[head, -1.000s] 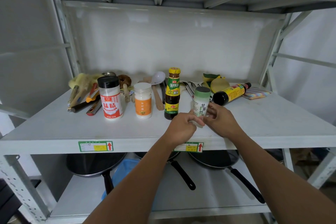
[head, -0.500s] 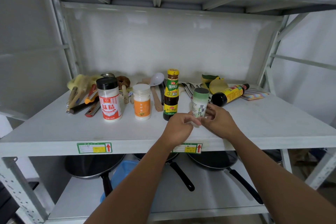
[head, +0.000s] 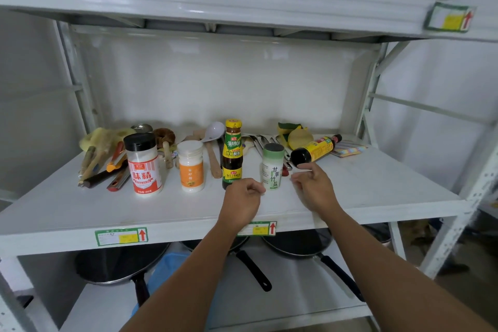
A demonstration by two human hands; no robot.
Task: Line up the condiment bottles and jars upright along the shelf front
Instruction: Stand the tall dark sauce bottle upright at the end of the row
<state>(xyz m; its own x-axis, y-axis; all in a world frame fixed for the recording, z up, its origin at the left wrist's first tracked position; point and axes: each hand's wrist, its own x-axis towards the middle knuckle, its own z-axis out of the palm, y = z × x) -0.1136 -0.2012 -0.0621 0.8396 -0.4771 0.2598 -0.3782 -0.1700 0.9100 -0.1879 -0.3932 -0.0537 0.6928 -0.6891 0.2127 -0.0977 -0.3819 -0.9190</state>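
Our left hand (head: 241, 197) is curled in a loose fist holding nothing, just left of the salt jar (head: 272, 167); whether a knuckle touches it we cannot tell. Our right hand (head: 315, 188) hangs relaxed and part open on the jar's other side, apart from it. Its forefinger (head: 307, 167) reaches toward the base of the lying bottle (head: 314, 151), which rests on its side just beyond that hand, cap pointing away to the right. Left of the left hand, the tall bottle (head: 232, 153), sugar jar (head: 191, 167) and MSG shaker (head: 144, 167) stand upright in a row with the salt jar, so we judge 4 placed and 1 left. To do it well, we should wrap the right hand round the lying bottle's body, not its neck. Then we swing its base down onto the shelf (head: 377, 188) right of the salt jar and match the row's spacing, while the left hand steadies that light jar against a knock
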